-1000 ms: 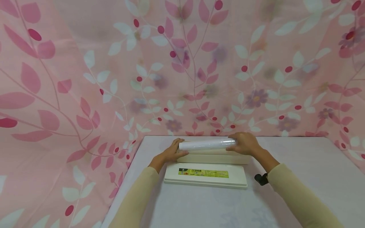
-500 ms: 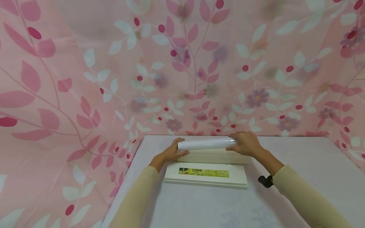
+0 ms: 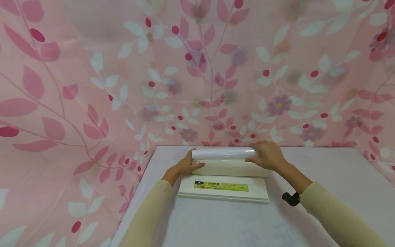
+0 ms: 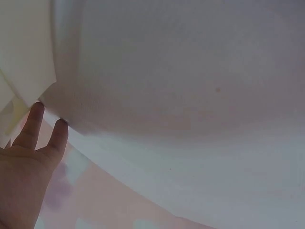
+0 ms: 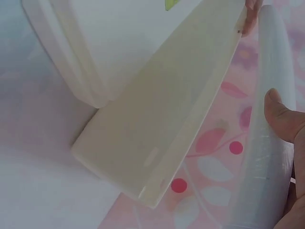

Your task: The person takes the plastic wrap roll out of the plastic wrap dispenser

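My right hand (image 3: 268, 156) grips the right end of a shiny roll of cling film (image 3: 220, 153), thumb in front. The roll is level, just above a long cream-white box (image 3: 228, 168) at the table's back. In the right wrist view the roll (image 5: 271, 71) is apart from the box (image 5: 157, 105). My left hand (image 3: 183, 165) holds the box's left end, thumb across the front and fingers behind. The left wrist view shows two fingertips of that hand (image 4: 24, 176) at the box's edge. The box's inside is hidden.
In front of the box lies a flat white lid (image 3: 223, 195) with a yellow-green label (image 3: 220, 186). A pale cloth covers the table (image 3: 222, 226). A pink floral curtain (image 3: 197, 75) hangs close behind and at the left. A black device (image 3: 291, 199) sits at the right wrist.
My right hand has lifted the roll slightly, so more of the box shows beneath it. The left hand keeps its place at the box's end.
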`<state>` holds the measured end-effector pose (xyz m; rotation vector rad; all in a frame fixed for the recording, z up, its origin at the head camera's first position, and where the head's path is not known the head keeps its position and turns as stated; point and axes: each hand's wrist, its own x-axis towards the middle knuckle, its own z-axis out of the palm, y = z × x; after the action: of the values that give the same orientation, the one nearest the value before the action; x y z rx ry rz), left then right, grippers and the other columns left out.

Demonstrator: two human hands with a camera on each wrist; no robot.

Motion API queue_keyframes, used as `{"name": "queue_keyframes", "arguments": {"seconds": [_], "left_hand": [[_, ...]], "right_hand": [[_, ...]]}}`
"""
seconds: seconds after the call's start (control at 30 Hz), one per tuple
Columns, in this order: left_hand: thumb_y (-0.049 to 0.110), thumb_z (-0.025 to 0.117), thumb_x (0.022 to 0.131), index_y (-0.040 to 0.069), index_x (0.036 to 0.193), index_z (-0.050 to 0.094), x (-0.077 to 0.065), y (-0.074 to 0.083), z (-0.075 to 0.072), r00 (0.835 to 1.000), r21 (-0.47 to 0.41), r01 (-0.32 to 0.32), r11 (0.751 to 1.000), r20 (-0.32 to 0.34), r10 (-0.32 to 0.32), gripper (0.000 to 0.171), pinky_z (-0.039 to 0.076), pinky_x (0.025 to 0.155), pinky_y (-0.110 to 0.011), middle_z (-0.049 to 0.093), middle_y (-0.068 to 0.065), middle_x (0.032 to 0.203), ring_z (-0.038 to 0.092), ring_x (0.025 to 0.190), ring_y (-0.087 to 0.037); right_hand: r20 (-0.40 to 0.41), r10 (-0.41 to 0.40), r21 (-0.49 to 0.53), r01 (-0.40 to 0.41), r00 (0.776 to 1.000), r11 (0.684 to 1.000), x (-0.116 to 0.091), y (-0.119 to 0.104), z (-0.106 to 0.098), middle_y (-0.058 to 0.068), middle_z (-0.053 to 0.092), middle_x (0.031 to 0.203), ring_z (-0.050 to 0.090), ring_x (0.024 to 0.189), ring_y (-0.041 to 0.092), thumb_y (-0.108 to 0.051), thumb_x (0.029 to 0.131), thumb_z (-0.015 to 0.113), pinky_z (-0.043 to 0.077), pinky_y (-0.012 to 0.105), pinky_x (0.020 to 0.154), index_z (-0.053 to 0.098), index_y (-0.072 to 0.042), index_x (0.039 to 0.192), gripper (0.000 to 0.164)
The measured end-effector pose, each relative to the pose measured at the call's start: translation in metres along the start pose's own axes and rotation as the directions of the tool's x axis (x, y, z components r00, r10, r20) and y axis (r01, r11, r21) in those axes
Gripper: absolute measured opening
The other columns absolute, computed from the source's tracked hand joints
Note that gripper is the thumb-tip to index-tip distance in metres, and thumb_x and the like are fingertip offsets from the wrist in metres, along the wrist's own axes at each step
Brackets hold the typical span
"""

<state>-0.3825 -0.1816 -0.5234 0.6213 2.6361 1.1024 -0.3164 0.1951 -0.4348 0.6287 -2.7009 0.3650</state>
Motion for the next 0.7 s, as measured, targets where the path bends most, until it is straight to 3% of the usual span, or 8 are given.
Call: {"name": "queue_keyframes", "arguments": {"seconds": [0.33,0.53,0.7], "left_hand": [[0.050,0.067,0.091,0.024,0.148,0.032,0.000,0.001,0.001,0.999,0.054,-0.030,0.998,0.015,0.029,0.072,0.027,0.117,-0.054,0.021,-0.004,0.157,0.034,0.138,-0.027],[0.059,0.064,0.089,0.019,0.158,0.015,0.000,0.002,0.002,1.000,0.097,0.020,0.995,0.017,-0.022,0.094,0.023,0.120,-0.049,0.014,-0.004,0.162,0.027,0.146,-0.025],[0.058,0.063,0.090,0.022,0.157,0.019,0.000,0.003,0.000,1.000,0.117,-0.007,0.993,0.006,0.007,0.088,0.025,0.119,-0.050,0.016,-0.003,0.161,0.029,0.143,-0.025]], "right_hand": [[-0.011,0.013,0.006,-0.013,1.000,1.000,-0.011,0.004,-0.003,0.010,0.073,0.106,0.066,0.092,0.029,-0.046,0.074,0.083,0.053,0.044,0.072,0.072,-0.012,0.117,0.056],[-0.059,-0.001,-0.012,0.000,0.998,1.000,-0.015,0.009,-0.010,0.012,0.073,0.106,0.066,0.093,0.032,-0.045,0.074,0.083,0.053,0.048,0.071,0.072,-0.010,0.115,0.055],[-0.036,0.010,-0.003,-0.011,0.999,1.000,-0.016,0.011,-0.017,0.014,0.073,0.107,0.066,0.092,0.032,-0.045,0.075,0.082,0.053,0.047,0.069,0.071,-0.010,0.116,0.055]]}}
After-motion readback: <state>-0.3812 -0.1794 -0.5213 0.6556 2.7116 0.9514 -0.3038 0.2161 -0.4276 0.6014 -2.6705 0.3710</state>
